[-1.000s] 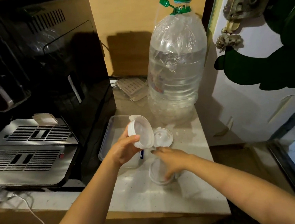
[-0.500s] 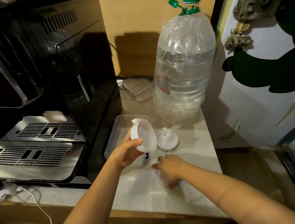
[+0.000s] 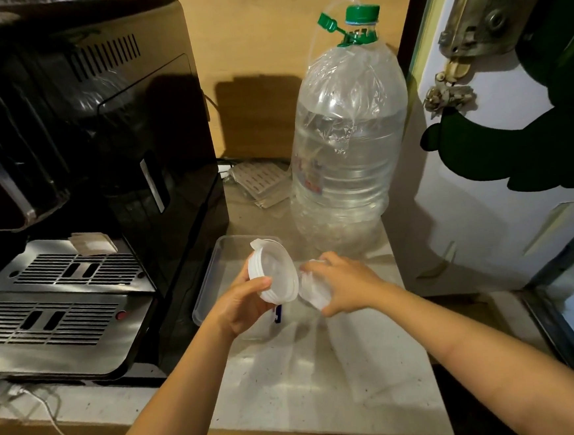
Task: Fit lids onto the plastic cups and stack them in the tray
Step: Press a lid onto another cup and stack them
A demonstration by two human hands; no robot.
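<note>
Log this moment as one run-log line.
left hand: holds lid over tray | right hand: holds clear cup beside it | lid not yet fitted

Clear bottle [image 3: 349, 150] with green cap [image 3: 362, 14]; black machine [image 3: 156, 141]; translucent white lid [image 3: 274, 275]

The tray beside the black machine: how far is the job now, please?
Done: nothing that can be seen; the clear tray shows no lidded cups, though the hands hide part of it. In hand: the left hand holds a round lid tilted up, and the right hand holds a clear cup just beside it, not yet joined. Left: press the lid on, put the cup in the tray, stack.
</note>
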